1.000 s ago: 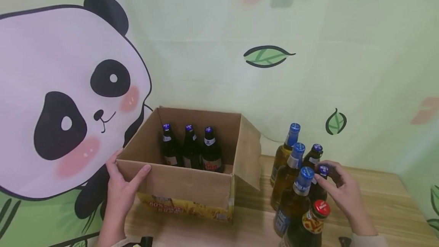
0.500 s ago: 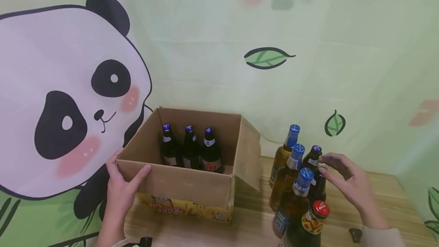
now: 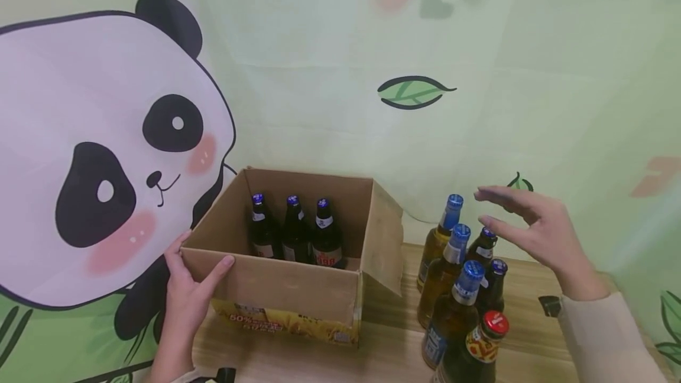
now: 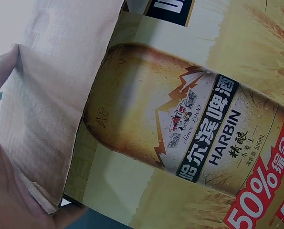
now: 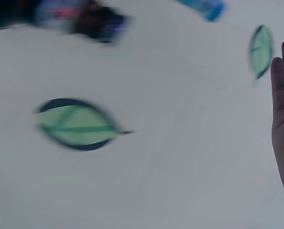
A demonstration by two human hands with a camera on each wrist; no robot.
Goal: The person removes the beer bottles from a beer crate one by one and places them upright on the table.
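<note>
Three dark glass bottles (image 3: 294, 235) stand inside the Harbin beer carton (image 3: 287, 288), lower centre-left of the frame; the left hand (image 3: 188, 297) grips its near-left corner. Six capped bottles (image 3: 448, 327) stand lower right, the right hand (image 3: 542, 232) near their tops, fingers extended.

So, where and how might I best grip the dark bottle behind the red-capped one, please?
Probably by its slim neck, with the right hand from the right: the dark bottle stands upright, with a blue-capped bottle close on its left.
</note>
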